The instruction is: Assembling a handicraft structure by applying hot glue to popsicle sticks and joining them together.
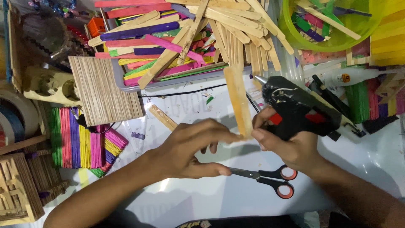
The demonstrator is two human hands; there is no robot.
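A pale wooden stick (238, 100) stands nearly upright at frame centre; a black glue gun (297, 107) lies just right of it.

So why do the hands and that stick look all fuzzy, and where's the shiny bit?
Head view: the left hand, the right hand and the pale craft stick pinched between their fingers look soft and smeared, likely motion blur; the scissors and the black glue gun read sharper; the white table shows pale glare near the wrist, with soft grey shadows under both arms.
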